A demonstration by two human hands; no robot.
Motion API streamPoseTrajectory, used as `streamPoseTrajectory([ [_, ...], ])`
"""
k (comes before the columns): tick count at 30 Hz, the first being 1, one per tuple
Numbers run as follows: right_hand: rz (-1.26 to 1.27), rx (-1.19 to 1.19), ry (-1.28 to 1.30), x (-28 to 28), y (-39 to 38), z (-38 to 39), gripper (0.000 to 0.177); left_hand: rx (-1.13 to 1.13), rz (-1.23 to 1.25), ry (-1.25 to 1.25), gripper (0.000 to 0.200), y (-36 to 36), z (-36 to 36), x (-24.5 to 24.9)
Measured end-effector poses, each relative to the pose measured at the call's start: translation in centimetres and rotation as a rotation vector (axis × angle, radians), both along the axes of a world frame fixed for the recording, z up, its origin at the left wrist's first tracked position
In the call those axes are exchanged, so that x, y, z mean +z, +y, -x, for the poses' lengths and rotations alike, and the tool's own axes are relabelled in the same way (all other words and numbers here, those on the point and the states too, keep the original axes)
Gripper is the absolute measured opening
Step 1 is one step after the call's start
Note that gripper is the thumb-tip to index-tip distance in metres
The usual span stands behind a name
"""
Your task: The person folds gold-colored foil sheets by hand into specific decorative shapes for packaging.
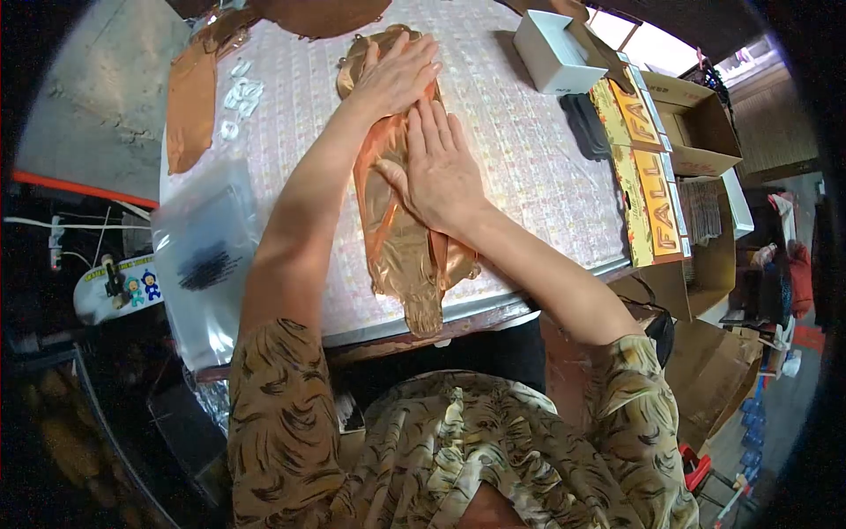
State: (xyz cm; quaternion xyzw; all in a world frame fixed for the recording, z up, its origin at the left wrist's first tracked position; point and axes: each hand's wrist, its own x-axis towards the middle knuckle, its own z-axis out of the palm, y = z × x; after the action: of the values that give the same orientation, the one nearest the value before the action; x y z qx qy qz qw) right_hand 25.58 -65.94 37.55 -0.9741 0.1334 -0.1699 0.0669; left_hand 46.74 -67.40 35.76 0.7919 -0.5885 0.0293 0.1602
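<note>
A flat, copper-coloured foil balloon, folded lengthwise, lies on the patterned tablecloth with its tail end reaching the near table edge. My left hand rests palm down on the far part of the foil, fingers stretched out. Closer to me, my right hand lies flat on the middle of the balloon, fingers extended and thumb spread to the left. Neither hand grips anything. Parts of the foil under both palms are hidden.
Left stand another folded brown foil piece, small white coiled pieces and clear plastic bags. Along the right are a white box, a dark stack, "FALL" packages and cardboard boxes. More brown foil lies at the back.
</note>
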Motion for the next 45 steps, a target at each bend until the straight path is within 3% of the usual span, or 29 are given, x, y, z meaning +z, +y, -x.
streamPoseTrajectory([
  [4,0.021,-0.001,-0.011,-0.7,-0.1,0.0,0.088,-0.024,0.120,0.210,0.062,0.0,-1.1,-0.3],
  [18,-0.007,-0.011,0.000,-0.6,0.1,0.1,0.086,-0.095,0.080,0.184,0.066,0.2,-1.5,1.7],
  [20,-0.009,-0.006,-0.017,-0.6,0.1,0.1,0.085,0.034,0.071,-0.117,0.067,0.6,-1.1,3.0],
  [24,-0.033,-0.001,-0.011,-0.5,0.1,0.1,0.084,0.065,0.064,-0.320,0.066,1.3,-0.8,3.5],
  [26,-0.047,0.001,-0.018,-0.5,0.0,0.1,0.083,0.060,-0.053,-0.293,0.062,1.2,-0.8,2.6],
  [30,-0.004,0.015,-0.027,-0.3,0.1,0.1,0.079,0.055,-0.039,-0.134,0.056,0.9,-1.3,2.0],
  [34,0.036,0.024,-0.032,-0.4,-0.1,0.1,0.075,0.048,-0.166,-0.056,0.057,1.8,-3.0,5.6],
  [36,0.043,0.022,-0.034,-0.5,-0.1,-0.1,0.075,0.117,0.256,0.127,0.058,4.1,-4.6,7.4],
  [38,0.045,0.017,-0.003,-0.5,-0.1,-0.1,0.075,0.317,0.251,0.354,0.053,8.1,-5.4,9.2],
  [40,0.061,0.017,0.021,-0.6,-0.3,0.2,0.075,0.274,0.472,0.102,0.045,11.6,-7.6,6.0],
  [42,0.081,0.012,0.020,-0.6,-0.2,-0.1,0.075,0.401,0.269,0.266,0.038,14.9,-6.7,4.5],
  [45,0.067,0.026,0.030,-0.3,-0.3,-0.2,0.076,0.477,0.167,0.378,0.031,16.8,-3.1,4.3],
])
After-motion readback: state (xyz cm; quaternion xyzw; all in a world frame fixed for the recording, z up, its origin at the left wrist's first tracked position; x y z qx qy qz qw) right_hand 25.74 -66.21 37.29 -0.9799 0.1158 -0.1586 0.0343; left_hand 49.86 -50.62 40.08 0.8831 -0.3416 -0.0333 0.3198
